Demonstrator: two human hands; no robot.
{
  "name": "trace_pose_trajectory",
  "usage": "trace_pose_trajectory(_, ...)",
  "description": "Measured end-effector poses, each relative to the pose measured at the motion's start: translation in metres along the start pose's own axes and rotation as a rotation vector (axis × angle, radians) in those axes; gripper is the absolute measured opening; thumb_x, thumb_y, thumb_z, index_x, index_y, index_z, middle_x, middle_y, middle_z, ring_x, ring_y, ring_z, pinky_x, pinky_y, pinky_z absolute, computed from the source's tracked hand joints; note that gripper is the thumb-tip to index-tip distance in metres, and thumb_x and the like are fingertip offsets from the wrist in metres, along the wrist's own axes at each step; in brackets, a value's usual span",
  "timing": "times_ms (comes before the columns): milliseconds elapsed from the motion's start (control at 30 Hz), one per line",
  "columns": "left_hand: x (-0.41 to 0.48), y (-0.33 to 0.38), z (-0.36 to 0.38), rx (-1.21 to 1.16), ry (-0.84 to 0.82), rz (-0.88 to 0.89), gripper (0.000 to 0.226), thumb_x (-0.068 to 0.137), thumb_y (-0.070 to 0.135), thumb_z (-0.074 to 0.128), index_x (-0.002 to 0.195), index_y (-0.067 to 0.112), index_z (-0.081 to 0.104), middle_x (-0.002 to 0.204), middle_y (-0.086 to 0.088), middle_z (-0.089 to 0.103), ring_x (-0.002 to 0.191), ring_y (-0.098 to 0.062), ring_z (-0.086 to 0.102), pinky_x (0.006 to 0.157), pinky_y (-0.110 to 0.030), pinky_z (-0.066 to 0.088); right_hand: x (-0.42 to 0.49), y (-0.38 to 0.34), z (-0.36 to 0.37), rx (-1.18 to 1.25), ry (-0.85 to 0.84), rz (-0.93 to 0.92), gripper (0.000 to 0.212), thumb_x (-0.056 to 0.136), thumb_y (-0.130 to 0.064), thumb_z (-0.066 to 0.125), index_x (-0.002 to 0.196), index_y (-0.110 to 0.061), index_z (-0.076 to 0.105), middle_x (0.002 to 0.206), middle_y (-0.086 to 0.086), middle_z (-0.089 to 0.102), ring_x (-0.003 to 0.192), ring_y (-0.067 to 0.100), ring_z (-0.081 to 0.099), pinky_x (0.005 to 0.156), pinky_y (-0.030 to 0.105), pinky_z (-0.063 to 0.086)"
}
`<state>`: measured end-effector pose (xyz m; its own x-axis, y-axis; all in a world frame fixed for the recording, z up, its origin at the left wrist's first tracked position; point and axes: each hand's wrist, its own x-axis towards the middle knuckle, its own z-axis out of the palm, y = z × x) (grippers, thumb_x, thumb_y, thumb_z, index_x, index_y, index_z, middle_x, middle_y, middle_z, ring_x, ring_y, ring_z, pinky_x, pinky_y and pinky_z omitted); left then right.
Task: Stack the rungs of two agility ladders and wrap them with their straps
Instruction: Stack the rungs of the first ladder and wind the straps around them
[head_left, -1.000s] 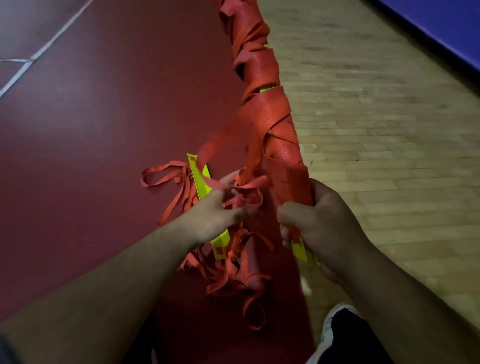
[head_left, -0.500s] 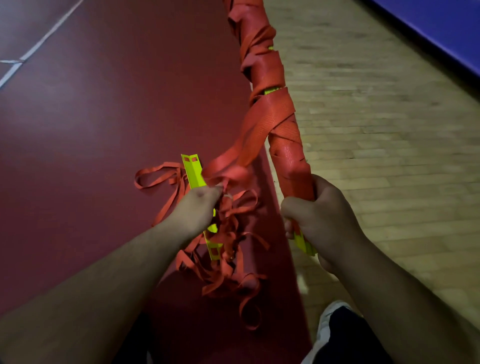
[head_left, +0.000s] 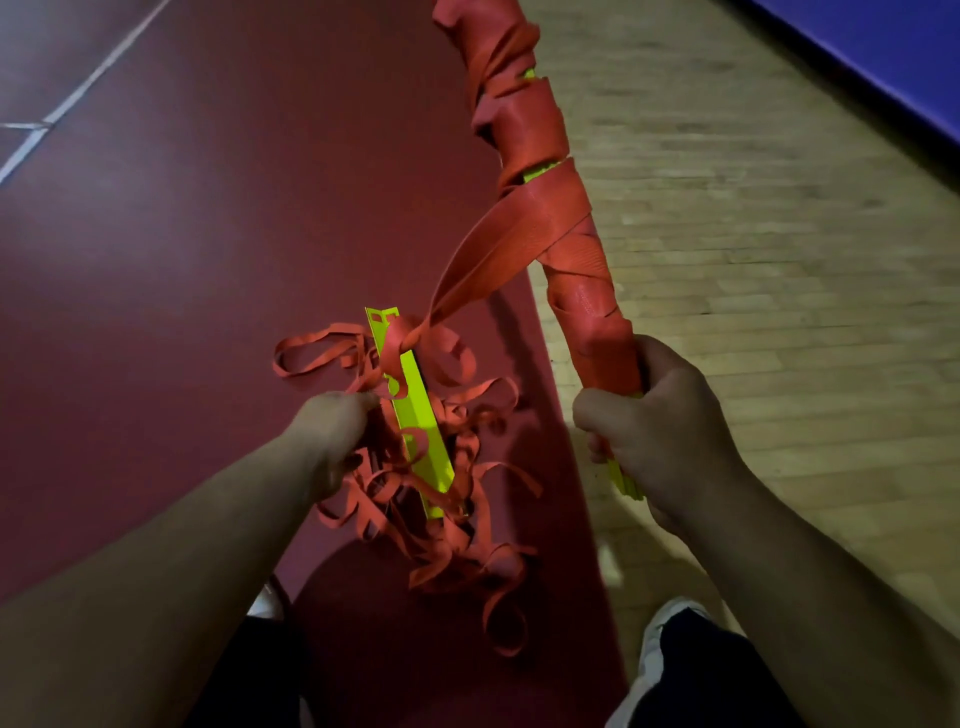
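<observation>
Bundle: wrapped bundle (head_left: 587, 312) of yellow-green rungs, covered with turns of orange strap, tilted up and away above the border of the two floors
Right hand: right hand (head_left: 670, 441) clamped around the lower end of the wrapped bundle
Left hand: left hand (head_left: 332, 431), fingers curled into the loose straps (head_left: 457, 545)
Hands: well apart
Loose rung: loose rung (head_left: 421, 431), yellow-green, inside the tangle just beside the left hand
Stretched strap (head_left: 498, 244): runs from the bundle's middle down to the loose rung's upper end
Floor: dark red floor (head_left: 208, 234) on the left, wooden floor (head_left: 753, 260) on the right
</observation>
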<state>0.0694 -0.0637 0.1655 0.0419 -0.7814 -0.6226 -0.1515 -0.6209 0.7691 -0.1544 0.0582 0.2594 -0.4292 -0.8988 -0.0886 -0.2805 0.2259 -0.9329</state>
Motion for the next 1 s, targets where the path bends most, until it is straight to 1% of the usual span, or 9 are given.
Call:
trace_pose_trajectory(133,-0.008,0.001,-0.002,0.005,-0.059,0.153,0.022,0.093,-0.008,0.051,0.081,0.009,0.059,0.068,-0.010,0.066,0.052,-0.018,0.065,0.047,-0.025,0.052,0.002,-0.002,-0.001,0.008,0.010,-0.034,0.035,0.046,-0.041,0.062,0.081,-0.038,0.065,0.057,-0.008,0.060,0.050,0.013,0.057,0.052,0.037,0.051)
trace_pose_trajectory(267,-0.010,0.007,-0.003,-0.051,-0.040,0.240,0.032,0.083,-0.017,0.048,0.077,0.008,0.065,0.065,-0.010,0.068,0.055,-0.023,0.063,0.052,-0.030,0.054,0.005,-0.001,-0.003,0.040,0.043,-0.026,0.032,0.047,-0.037,0.062,0.079,-0.035,0.064,0.056,-0.007,0.057,0.049,0.017,0.057,0.052,0.040,0.051)
trace_pose_trajectory(433,-0.002,0.002,-0.010,-0.087,0.067,0.081,0.019,0.091,0.004,0.054,0.079,0.016,0.063,0.068,-0.005,0.063,0.059,-0.021,0.056,0.063,-0.030,0.044,0.001,0.002,-0.003,0.000,0.039,-0.028,0.034,0.046,-0.041,0.062,0.080,-0.037,0.065,0.057,-0.010,0.057,0.053,0.016,0.055,0.055,0.044,0.052)
trace_pose_trajectory(567,-0.013,0.008,-0.007,-0.133,0.084,0.046,0.015,0.089,0.018,0.058,0.074,0.015,0.062,0.055,-0.004,0.052,0.041,-0.019,0.051,0.063,-0.039,0.045,-0.007,0.000,-0.002,-0.011,-0.039,-0.034,0.035,0.048,-0.041,0.062,0.083,-0.038,0.065,0.056,-0.011,0.059,0.049,0.011,0.056,0.052,0.035,0.049)
trace_pose_trajectory(700,-0.044,0.040,0.010,-0.232,-0.033,0.124,0.034,0.092,0.052,0.060,0.082,0.020,0.064,0.060,-0.003,0.055,0.048,-0.020,0.053,0.058,-0.037,0.049,-0.019,-0.007,-0.002,0.005,-0.038,-0.040,0.037,0.048,-0.041,0.063,0.085,-0.038,0.065,0.055,-0.009,0.060,0.049,0.012,0.055,0.054,0.035,0.048)
trace_pose_trajectory(767,-0.066,0.068,0.021,-0.391,-0.115,0.168,0.023,0.094,0.041,0.062,0.084,0.021,0.064,0.058,-0.004,0.060,0.041,-0.020,0.055,0.049,-0.032,0.050,-0.025,-0.015,-0.006,0.007,-0.018,-0.048,0.037,0.048,-0.041,0.063,0.085,-0.039,0.065,0.056,-0.009,0.060,0.049,0.010,0.056,0.053,0.034,0.048)
trace_pose_trajectory(867,-0.100,0.119,0.028,-0.579,-0.148,0.291,0.011,0.093,0.021,0.063,0.083,0.016,0.063,0.050,0.002,0.050,0.036,-0.010,0.042,0.041,-0.016,0.036,-0.030,-0.030,-0.016,0.007,-0.007,-0.064,0.031,0.049,-0.040,0.062,0.079,-0.035,0.063,0.056,-0.006,0.059,0.049,0.014,0.056,0.049,0.042,0.050)
trace_pose_trajectory(933,-0.124,0.151,0.027,-0.607,-0.190,0.417,0.008,0.094,0.014,0.057,0.088,0.014,0.062,0.047,0.003,0.045,0.038,-0.009,0.037,0.040,-0.015,0.031,-0.034,-0.043,-0.023,0.010,0.012,-0.084,0.030,0.049,-0.037,0.061,0.078,-0.027,0.061,0.056,-0.001,0.056,0.050,0.022,0.054,0.050,0.048,0.051)
trace_pose_trajectory(1000,-0.148,0.177,0.021,-0.567,-0.224,0.563,0.016,0.092,0.007,0.051,0.086,0.012,0.065,0.050,0.001,0.052,0.041,-0.010,0.042,0.043,-0.018,0.033,-0.038,-0.057,-0.029,0.055,0.035,-0.087,0.029,0.050,-0.032,0.062,0.077,-0.023,0.061,0.057,0.004,0.055,0.050,0.024,0.052,0.050,0.046,0.048)
